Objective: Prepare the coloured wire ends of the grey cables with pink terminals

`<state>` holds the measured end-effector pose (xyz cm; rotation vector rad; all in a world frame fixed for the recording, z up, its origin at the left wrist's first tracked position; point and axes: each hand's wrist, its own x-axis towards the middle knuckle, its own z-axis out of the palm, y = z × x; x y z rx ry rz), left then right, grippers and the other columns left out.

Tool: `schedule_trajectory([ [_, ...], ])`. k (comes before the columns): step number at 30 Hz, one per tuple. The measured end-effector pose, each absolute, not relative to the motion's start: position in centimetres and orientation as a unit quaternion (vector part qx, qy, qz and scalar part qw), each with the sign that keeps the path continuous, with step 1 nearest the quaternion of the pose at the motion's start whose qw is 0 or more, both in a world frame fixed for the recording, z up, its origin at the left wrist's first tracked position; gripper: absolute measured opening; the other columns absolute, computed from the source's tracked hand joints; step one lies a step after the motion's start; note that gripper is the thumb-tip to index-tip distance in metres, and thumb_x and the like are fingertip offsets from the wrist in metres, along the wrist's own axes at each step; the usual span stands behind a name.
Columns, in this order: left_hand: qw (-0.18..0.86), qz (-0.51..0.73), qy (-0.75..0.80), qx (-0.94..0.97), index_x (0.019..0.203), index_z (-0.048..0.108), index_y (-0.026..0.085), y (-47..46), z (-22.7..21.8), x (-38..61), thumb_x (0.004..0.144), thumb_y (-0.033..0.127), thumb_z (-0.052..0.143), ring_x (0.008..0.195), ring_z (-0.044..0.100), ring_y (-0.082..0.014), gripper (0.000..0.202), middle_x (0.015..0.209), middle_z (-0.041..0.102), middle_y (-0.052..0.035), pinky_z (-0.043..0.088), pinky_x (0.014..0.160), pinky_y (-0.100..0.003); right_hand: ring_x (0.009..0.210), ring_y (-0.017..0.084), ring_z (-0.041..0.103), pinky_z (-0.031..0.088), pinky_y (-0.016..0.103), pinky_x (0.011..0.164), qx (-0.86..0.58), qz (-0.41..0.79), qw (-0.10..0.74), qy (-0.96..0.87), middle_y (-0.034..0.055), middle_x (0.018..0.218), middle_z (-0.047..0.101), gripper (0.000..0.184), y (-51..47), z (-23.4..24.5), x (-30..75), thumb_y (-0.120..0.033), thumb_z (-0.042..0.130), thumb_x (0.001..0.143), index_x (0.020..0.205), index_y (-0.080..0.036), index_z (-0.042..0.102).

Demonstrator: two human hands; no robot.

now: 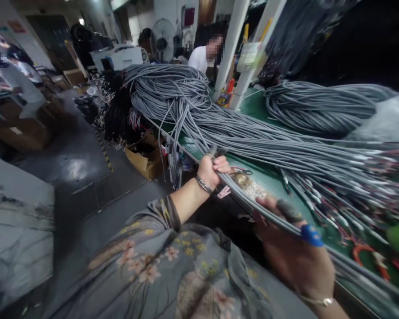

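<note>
My left hand (211, 170) was clenched on strands of the gray cable bundle (252, 137) lying across the green bench (269, 175), my right hand (294, 252) gripped them further along, and a hard tug risked snagging the tangle and dragging it floorward.

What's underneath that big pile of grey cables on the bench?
A green table shows beneath the grey cables, with a cardboard box on the floor below their hanging end. Whatever lies directly under the pile is covered.
</note>
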<state>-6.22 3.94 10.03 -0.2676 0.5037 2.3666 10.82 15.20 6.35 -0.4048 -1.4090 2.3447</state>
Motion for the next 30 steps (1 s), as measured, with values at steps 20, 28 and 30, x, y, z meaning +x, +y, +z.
schedule_trajectory([
  [20, -0.173, 0.663, 0.728, -0.018, 0.116, 0.052, 0.023, -9.7, 0.3, -6.6, 0.067, 0.025, 0.073, 0.121, 0.049, -0.0186, 0.053, 0.126, 0.053, -0.0045, 0.042, 0.099, -0.027, 0.036, 0.004, 0.030, 0.040, 0.024, 0.052, -0.021, 0.846, -0.139, -0.513, -0.0111, 0.041, 0.030, 0.059, 7.2, 1.6, 3.7, -0.069, 0.066, 0.064, 0.066, -0.019, 0.035],
  [28, 0.361, 0.735, 0.483, 0.311, 0.130, 0.044, 0.018, -4.6, -0.3, -1.5, 0.068, 0.053, 0.073, 0.118, 0.052, -0.0304, 0.077, 0.126, 0.054, -0.0152, 0.042, 0.100, -0.044, 0.080, 0.021, 0.060, 0.051, 0.035, 0.073, 0.208, 0.567, 0.125, -0.787, 0.0111, 0.083, 0.063, 0.039, 9.7, 3.0, 5.5, -0.049, 0.041, 0.092, 0.083, -0.016, 0.060],
  [30, 0.376, 0.688, 0.508, 0.357, 0.121, 0.051, 0.013, -3.7, -0.9, -1.9, 0.056, 0.058, 0.079, 0.112, 0.055, -0.0314, 0.084, 0.116, 0.057, -0.0161, 0.042, 0.098, -0.044, 0.090, 0.023, 0.060, 0.050, 0.037, 0.079, 0.247, 0.499, 0.207, -0.804, 0.0126, 0.097, 0.062, 0.036, 10.6, 2.9, 6.1, -0.044, 0.040, 0.093, 0.100, -0.018, 0.063],
])
